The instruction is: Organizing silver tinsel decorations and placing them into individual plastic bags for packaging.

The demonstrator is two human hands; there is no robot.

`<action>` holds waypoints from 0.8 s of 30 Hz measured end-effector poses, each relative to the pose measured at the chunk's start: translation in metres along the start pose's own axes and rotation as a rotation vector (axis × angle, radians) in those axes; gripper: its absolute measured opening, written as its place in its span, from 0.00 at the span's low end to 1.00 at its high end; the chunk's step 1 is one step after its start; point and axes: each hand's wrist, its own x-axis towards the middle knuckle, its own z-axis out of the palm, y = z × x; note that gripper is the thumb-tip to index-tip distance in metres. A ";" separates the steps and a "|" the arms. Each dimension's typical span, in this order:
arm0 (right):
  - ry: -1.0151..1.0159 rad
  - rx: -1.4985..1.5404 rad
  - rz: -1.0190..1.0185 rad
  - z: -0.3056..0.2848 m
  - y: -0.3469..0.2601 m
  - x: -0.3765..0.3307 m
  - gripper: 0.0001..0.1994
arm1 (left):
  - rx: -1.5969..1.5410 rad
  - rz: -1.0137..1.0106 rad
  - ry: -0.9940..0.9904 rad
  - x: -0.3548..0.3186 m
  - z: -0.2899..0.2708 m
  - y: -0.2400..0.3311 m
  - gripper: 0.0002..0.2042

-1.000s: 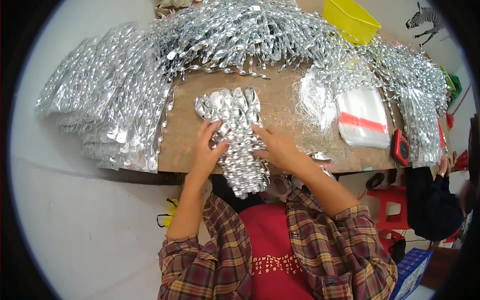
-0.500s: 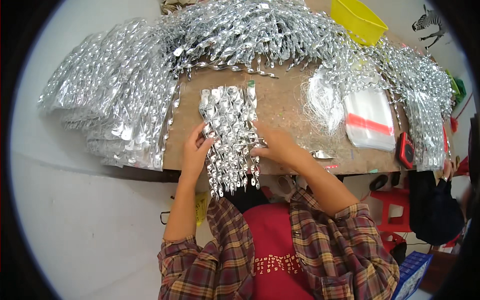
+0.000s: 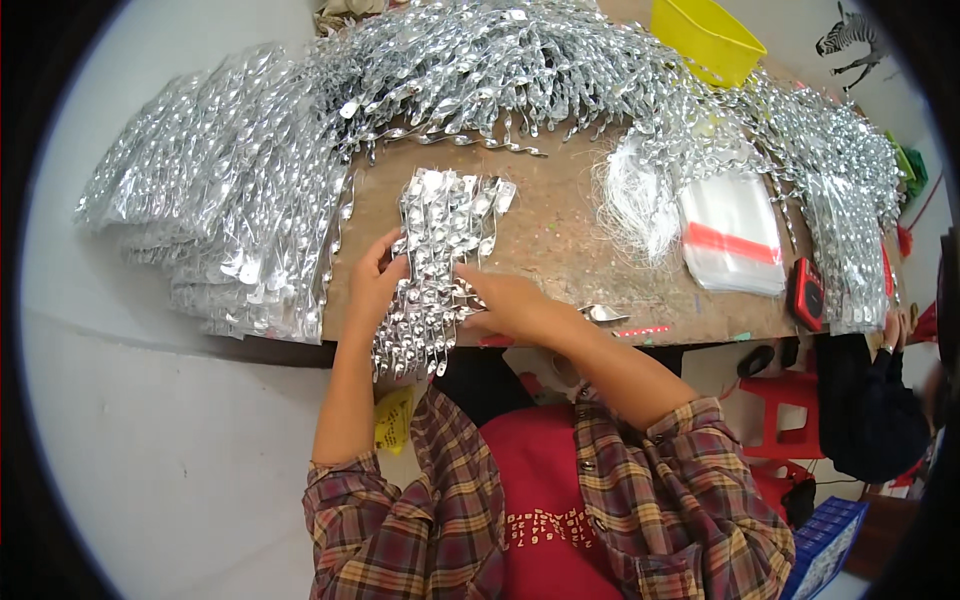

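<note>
Over the front edge of the tabletop point(image 3: 560, 230), the silver strips point(image 3: 431, 255) are clamped side-to-side between the left hand point(image 3: 373, 288) and right hand point(image 3: 508, 303); they should handle as light, springy and slippery, so grip them by both long sides at mid-length

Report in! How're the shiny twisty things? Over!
Left grip, right grip: holding twisted silver strips from both sides. Lower ends overhanging table. White strings lying to the right.

A zebra picture point(image 3: 850, 38) decorates the pale wall point(image 3: 798, 32) beyond a brown, speckled worktable point(image 3: 560, 235), as a red plastic stool point(image 3: 777, 387) stands near its front edge.
</note>
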 end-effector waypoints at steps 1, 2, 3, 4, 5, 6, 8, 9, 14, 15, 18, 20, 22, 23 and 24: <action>0.003 0.000 0.000 -0.006 0.000 -0.005 0.36 | 0.001 0.002 -0.002 -0.001 0.001 0.003 0.20; 0.027 -0.073 0.029 -0.012 0.001 -0.012 0.34 | 0.075 -0.028 0.017 -0.003 0.002 0.006 0.21; 0.053 -0.146 0.063 -0.020 0.002 -0.021 0.32 | 0.148 -0.059 0.030 -0.006 0.006 0.010 0.21; 0.051 -0.145 0.065 -0.031 -0.001 -0.031 0.32 | 0.148 -0.061 0.029 -0.012 0.009 0.015 0.21; 0.094 -0.217 -0.008 -0.045 -0.006 -0.042 0.29 | 0.404 0.180 0.148 -0.020 0.013 0.021 0.21; 0.142 -0.289 -0.076 -0.055 -0.009 -0.052 0.25 | 0.655 0.430 0.261 -0.028 0.021 0.033 0.21; 0.299 -0.459 -0.207 -0.063 -0.002 -0.074 0.20 | 0.589 0.471 0.270 -0.047 0.050 0.078 0.18; 0.445 -0.627 -0.353 -0.065 -0.002 -0.085 0.16 | 0.557 0.575 0.228 -0.056 0.064 0.097 0.18; 0.933 -0.635 -0.592 -0.072 -0.009 -0.121 0.14 | -0.284 0.006 -0.356 -0.087 0.138 0.118 0.15; 0.898 -0.621 -0.598 -0.073 -0.003 -0.127 0.14 | -0.281 0.006 -0.361 -0.083 0.152 0.115 0.15; 0.854 -0.604 -0.620 -0.062 0.018 -0.133 0.14 | -0.842 -0.546 -0.545 -0.056 0.192 0.090 0.17; 0.791 -0.567 -0.628 -0.051 0.031 -0.131 0.14 | -1.201 -0.531 -0.559 -0.035 0.215 0.069 0.19; 0.786 -0.542 -0.597 -0.043 0.046 -0.131 0.11 | -1.196 -0.538 -0.571 -0.018 0.218 0.060 0.19; 0.798 -0.576 -0.568 -0.042 0.050 -0.132 0.11 | -1.167 -0.482 -0.629 -0.011 0.215 0.062 0.19; 0.805 -0.601 -0.546 -0.039 0.053 -0.132 0.10 | -1.137 -0.425 -0.675 -0.008 0.211 0.066 0.19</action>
